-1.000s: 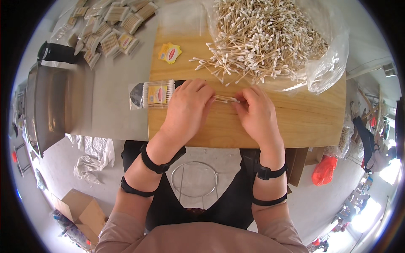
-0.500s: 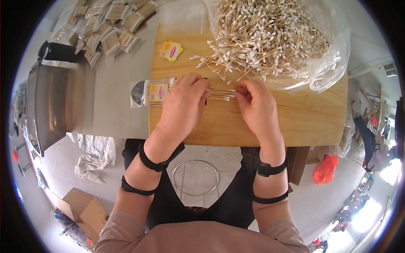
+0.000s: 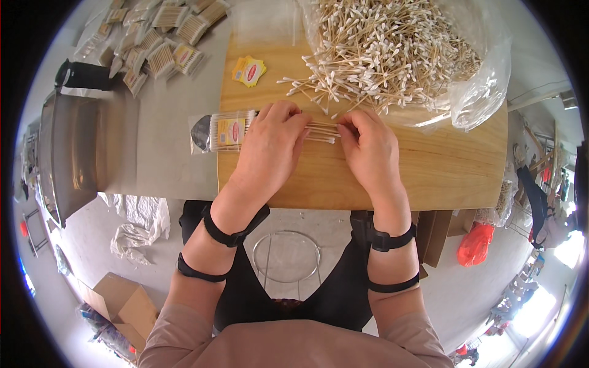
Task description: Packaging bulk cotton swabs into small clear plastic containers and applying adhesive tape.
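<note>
Several wooden-stemmed cotton swabs (image 3: 321, 131) stretch between my hands over the wooden board. The fingers of my left hand (image 3: 272, 142) are closed round their left part and hide those ends. With thumb and fingertips, my right hand (image 3: 370, 142) pinches the white tips at the other end. A clear packet of swabs (image 3: 231, 131) with a yellow and red label sticks out to the left from beneath my left hand; its right end is covered. A large heap of loose swabs (image 3: 392, 58) lies just beyond my right hand.
A clear plastic bag (image 3: 481, 98) surrounds the heap. Small yellow label cards (image 3: 250, 71) lie near the board's left edge, with clear sleeves (image 3: 261, 24) behind. Filled packets (image 3: 161, 60) are piled far left, past a metal tub (image 3: 70, 144). The board (image 3: 442, 178) ends close before me.
My right hand has shifted slightly left, toward my left hand, with its fingertips at the swab tips. My left hand's fingers have moved a little over the swabs. The labelled packet stays put.
</note>
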`<state>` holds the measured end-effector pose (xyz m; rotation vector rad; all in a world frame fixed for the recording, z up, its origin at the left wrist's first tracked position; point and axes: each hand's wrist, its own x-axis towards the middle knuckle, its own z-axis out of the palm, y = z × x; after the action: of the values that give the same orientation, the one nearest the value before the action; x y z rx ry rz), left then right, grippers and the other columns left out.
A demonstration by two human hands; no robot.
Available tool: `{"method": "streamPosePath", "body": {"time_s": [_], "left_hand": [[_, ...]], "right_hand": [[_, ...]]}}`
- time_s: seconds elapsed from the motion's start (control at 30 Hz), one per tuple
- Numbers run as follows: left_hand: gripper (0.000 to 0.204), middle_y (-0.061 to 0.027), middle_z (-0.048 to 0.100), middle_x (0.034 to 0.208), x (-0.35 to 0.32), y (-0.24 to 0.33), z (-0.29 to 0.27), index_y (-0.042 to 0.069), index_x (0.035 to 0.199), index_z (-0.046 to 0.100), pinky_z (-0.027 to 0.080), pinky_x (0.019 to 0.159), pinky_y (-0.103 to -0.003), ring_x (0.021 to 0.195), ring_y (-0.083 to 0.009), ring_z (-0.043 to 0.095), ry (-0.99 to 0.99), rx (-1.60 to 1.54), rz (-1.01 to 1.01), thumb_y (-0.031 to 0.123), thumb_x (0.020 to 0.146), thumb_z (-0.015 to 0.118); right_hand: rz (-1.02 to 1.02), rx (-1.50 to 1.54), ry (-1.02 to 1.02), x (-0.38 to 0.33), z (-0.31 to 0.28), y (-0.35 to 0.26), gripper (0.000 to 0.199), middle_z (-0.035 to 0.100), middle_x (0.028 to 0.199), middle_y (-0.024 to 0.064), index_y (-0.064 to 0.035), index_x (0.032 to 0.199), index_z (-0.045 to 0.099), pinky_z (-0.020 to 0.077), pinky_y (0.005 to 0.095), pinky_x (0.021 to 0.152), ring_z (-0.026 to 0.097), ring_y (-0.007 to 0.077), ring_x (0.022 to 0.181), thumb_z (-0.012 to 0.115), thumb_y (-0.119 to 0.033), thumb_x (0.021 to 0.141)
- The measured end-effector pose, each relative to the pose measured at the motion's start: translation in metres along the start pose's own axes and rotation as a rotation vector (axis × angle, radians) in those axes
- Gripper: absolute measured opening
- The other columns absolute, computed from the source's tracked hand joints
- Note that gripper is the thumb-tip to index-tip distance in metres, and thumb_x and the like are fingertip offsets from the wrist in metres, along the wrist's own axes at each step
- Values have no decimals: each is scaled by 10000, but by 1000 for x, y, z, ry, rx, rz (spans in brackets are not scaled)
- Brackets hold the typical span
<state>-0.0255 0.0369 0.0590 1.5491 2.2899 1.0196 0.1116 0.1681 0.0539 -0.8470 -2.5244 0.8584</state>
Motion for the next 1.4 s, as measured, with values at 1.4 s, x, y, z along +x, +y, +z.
{"method": "streamPosePath", "body": {"time_s": [1.4], "left_hand": [[598,-137,332,1563,-22,11,26,0,1466,328,115,1226,-379,1481,-222,233,224,-1257,-168,445,1086,203]], "right_hand": [[250,1224,210,-21,31,-26,317,622,1103,31,6,1131,610,394,243,895,516,87,1015,410,-235,1084]]}}
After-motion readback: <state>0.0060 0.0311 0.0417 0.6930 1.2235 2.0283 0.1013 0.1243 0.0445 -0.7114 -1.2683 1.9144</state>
